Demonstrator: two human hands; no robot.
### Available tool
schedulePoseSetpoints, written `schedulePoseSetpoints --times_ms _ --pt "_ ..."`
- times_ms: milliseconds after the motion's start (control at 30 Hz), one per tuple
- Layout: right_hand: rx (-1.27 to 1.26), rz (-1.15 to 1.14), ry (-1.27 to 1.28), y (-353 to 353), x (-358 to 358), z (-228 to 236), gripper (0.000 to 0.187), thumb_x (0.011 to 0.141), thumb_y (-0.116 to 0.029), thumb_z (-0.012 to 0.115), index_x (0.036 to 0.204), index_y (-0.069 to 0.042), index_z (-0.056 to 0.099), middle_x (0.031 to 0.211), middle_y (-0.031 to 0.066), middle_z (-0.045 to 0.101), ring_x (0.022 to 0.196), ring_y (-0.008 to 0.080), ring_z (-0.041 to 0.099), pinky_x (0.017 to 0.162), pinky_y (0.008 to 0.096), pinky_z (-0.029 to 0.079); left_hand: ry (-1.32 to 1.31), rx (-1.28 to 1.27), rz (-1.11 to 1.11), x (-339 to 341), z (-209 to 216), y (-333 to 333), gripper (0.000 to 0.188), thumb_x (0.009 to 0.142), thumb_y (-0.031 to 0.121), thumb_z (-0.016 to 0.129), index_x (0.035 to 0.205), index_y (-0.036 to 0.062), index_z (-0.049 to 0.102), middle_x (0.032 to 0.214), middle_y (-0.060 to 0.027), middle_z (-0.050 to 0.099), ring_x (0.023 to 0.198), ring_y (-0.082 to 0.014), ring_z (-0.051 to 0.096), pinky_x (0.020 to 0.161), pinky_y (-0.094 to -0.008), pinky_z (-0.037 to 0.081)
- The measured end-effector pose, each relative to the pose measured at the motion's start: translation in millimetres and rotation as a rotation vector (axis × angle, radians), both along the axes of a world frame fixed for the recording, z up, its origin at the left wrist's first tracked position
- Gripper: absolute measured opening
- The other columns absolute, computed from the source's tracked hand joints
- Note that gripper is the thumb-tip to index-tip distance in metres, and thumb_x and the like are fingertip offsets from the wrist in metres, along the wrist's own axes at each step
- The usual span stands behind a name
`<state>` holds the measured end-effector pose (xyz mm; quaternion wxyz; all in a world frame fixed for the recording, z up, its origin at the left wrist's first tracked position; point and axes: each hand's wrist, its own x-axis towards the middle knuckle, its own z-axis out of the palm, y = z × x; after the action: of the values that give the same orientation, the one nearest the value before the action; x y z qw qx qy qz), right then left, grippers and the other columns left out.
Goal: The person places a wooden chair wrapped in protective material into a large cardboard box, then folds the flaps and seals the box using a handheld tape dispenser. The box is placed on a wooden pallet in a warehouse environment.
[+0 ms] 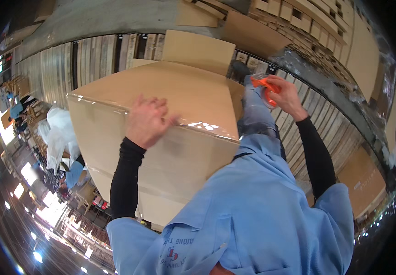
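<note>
A large brown cardboard box [198, 91] is in front of me, with shiny clear tape [207, 127] along the edge nearest my body. My left hand [147, 120] rests on that taped edge, slightly blurred, its fingers bent over the top and the thumb held apart; it holds nothing. Off to the right of the box, my right hand [286, 97] is closed around an orange tape dispenser [267, 87]. The dispenser is apart from the box, above my leg.
A raised cardboard flap [199, 51] stands at the box's far side. The box is on a slatted roller conveyor [98, 57]. Stacked cardboard [317, 23] lies at the far right. People and wrapped white plastic [60, 133] are away to the left.
</note>
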<state>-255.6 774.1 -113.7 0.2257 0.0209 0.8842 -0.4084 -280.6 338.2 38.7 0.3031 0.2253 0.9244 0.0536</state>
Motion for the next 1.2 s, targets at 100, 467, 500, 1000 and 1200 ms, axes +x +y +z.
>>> schedulePoseSetpoints --times_ms 100,467,500,1000,1200 --pt "0.01 0.018 -0.012 3 3 -1 0.049 0.073 -0.016 0.066 0.12 -0.006 0.073 0.133 0.0129 0.067 0.112 0.0352 0.069 0.099 0.0385 0.054 -0.237 0.051 -0.133 5 3 64 0.058 0.101 0.054 0.05 0.097 0.002 0.074 0.131 -0.0159 0.067 0.124 -0.0321 0.06 0.113 -0.0512 0.036" --pt "0.07 -0.094 -0.019 40 24 -12 0.048 0.073 -0.017 0.066 0.12 -0.01 0.075 0.135 0.0112 0.067 0.107 0.036 0.07 0.098 0.04 0.055 -0.83 0.119 -0.421 -15 -64 136 0.087 0.101 0.075 0.022 0.134 0.003 0.057 0.152 -0.0226 0.044 0.144 -0.0353 0.04 0.116 -0.0545 0.032" --pt "0.062 -0.122 -0.028 42 27 -12 0.048 0.073 -0.017 0.066 0.12 -0.01 0.075 0.135 0.0113 0.067 0.108 0.0361 0.07 0.098 0.0402 0.055 -0.819 0.113 -0.401 -7 -72 148 0.088 0.101 0.075 0.022 0.136 0.0031 0.056 0.153 -0.022 0.043 0.145 -0.0357 0.038 0.117 -0.0557 0.031" --pt "0.083 -0.265 -0.049 104 90 -45 0.047 0.074 -0.02 0.067 0.12 -0.009 0.075 0.133 0.012 0.068 0.105 0.0369 0.07 0.094 0.0423 0.055 -0.074 0.513 -0.105 -45 -5 194 0.052 0.104 0.047 0.05 0.122 0.0006 0.064 0.145 -0.0227 0.055 0.133 -0.0342 0.054 0.112 -0.0443 0.041" --pt "0.085 -0.229 -0.008 99 72 -43 0.048 0.073 -0.021 0.067 0.119 -0.01 0.075 0.135 0.0124 0.067 0.106 0.0366 0.07 0.095 0.0421 0.055 -0.312 -0.098 -0.521 33 -9 184 0.049 0.099 0.042 0.054 0.125 0.0028 0.068 0.141 -0.0209 0.058 0.132 -0.0406 0.052 0.113 -0.0578 0.033"
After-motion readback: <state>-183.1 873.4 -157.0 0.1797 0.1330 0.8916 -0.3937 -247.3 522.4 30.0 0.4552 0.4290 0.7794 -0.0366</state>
